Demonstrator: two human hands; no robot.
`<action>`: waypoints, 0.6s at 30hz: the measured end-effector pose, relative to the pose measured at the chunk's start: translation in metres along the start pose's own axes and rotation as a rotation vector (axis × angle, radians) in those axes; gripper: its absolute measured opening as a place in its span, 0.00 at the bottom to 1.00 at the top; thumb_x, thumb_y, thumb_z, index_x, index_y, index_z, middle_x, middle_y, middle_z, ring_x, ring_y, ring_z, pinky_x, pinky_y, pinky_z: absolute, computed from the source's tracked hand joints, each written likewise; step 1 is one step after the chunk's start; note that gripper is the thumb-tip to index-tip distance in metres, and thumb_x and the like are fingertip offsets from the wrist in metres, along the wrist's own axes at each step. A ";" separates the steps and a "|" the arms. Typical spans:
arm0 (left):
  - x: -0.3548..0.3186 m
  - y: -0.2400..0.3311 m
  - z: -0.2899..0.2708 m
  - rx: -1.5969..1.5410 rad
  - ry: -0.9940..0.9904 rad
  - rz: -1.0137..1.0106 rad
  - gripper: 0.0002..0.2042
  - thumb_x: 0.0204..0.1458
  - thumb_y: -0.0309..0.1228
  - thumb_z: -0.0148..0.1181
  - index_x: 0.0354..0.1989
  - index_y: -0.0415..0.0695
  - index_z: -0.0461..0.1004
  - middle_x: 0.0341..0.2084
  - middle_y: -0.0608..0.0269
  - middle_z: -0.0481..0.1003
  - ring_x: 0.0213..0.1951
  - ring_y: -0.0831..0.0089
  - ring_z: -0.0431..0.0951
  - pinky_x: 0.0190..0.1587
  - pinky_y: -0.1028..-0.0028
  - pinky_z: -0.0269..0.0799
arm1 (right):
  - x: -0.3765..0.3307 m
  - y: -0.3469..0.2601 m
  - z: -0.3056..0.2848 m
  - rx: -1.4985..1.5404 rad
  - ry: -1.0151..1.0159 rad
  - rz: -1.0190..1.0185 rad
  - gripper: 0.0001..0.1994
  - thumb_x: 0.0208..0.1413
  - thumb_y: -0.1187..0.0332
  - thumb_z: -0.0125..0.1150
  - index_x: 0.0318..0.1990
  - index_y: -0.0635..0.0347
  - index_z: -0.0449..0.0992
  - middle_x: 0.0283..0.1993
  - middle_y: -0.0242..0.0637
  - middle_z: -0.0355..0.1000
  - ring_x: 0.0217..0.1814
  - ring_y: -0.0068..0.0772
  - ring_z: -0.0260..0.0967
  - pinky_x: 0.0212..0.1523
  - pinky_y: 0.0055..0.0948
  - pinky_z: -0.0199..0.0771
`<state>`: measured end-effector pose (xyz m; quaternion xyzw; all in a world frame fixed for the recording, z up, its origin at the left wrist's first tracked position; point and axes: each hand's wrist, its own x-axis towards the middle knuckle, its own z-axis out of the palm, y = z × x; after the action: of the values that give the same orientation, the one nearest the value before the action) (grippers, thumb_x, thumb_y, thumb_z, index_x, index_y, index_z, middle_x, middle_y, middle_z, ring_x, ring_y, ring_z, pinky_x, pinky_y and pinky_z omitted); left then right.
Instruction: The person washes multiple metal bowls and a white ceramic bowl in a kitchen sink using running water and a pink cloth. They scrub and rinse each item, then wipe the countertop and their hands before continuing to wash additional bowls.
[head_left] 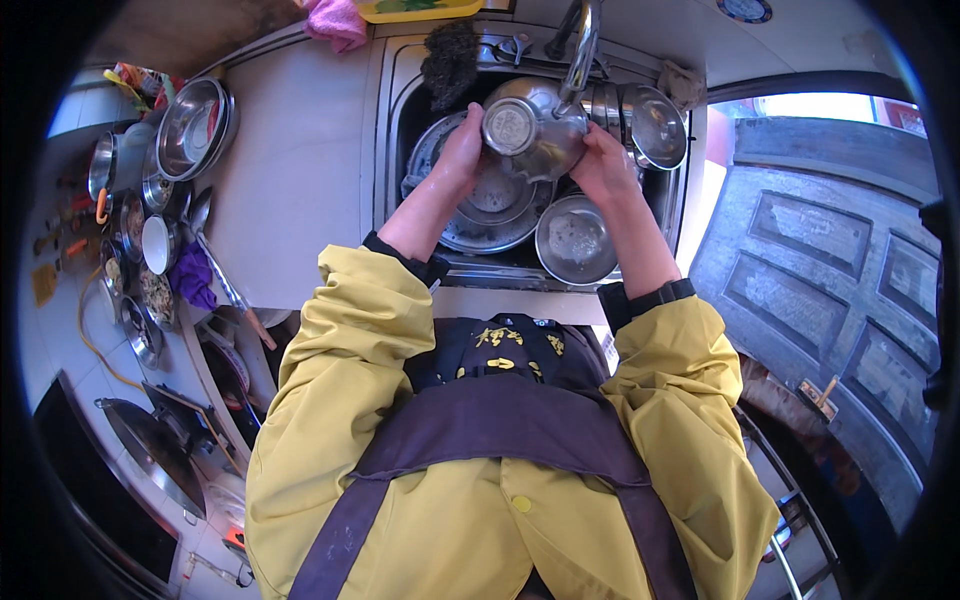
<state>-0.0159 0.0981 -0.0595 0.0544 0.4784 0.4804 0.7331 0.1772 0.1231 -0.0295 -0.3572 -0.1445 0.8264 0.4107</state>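
Head view:
1. Pale desk (290, 190), left of the sink (382, 150).
2. Stacked metal dishes (490, 230), inside the sink.
3. Silvery bowl (545, 130), base turned upward, above those dishes, below the faucet (586, 50).
4. Left hand (463, 150) and right hand (606, 170), grasping the bowl from opposite sides.

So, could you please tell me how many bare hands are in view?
2: the left hand and the right hand, holding opposite sides of the metal bowl by the faucet.
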 end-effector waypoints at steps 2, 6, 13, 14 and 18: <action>-0.001 0.002 0.003 0.070 0.081 -0.009 0.25 0.59 0.49 0.35 0.51 0.41 0.66 0.47 0.59 0.69 0.49 0.68 0.68 0.54 0.68 0.60 | 0.000 0.001 0.001 0.016 0.129 -0.008 0.11 0.52 0.72 0.42 0.41 0.65 0.67 0.40 0.41 0.68 0.46 0.37 0.65 0.51 0.38 0.62; -0.002 -0.001 0.018 0.276 0.081 0.054 0.25 0.59 0.49 0.34 0.49 0.40 0.67 0.46 0.59 0.70 0.47 0.71 0.68 0.52 0.71 0.59 | -0.020 0.000 0.003 0.039 0.163 -0.042 0.13 0.53 0.71 0.44 0.46 0.66 0.65 0.46 0.44 0.67 0.51 0.39 0.64 0.54 0.40 0.60; 0.003 -0.011 0.032 0.451 0.007 0.308 0.27 0.60 0.47 0.32 0.54 0.32 0.59 0.52 0.49 0.63 0.54 0.66 0.61 0.58 0.72 0.52 | -0.042 -0.001 0.000 0.243 0.116 -0.081 0.11 0.55 0.73 0.47 0.45 0.64 0.66 0.48 0.42 0.67 0.53 0.37 0.64 0.57 0.39 0.61; 0.001 -0.013 0.032 0.521 0.007 0.402 0.27 0.60 0.46 0.32 0.55 0.31 0.57 0.53 0.48 0.62 0.55 0.65 0.61 0.58 0.72 0.51 | -0.041 0.000 -0.002 0.267 0.110 -0.093 0.11 0.55 0.73 0.47 0.45 0.64 0.66 0.49 0.42 0.67 0.53 0.37 0.64 0.57 0.39 0.62; -0.009 -0.027 0.030 1.067 0.152 0.889 0.26 0.60 0.43 0.32 0.57 0.32 0.52 0.55 0.43 0.58 0.58 0.59 0.57 0.60 0.71 0.48 | -0.031 0.006 -0.010 0.314 -0.021 -0.111 0.11 0.54 0.74 0.48 0.45 0.63 0.66 0.49 0.41 0.67 0.53 0.36 0.64 0.56 0.39 0.62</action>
<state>0.0239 0.0885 -0.0523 0.5640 0.6313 0.4366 0.3046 0.1933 0.0945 -0.0254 -0.2714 -0.0376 0.8186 0.5049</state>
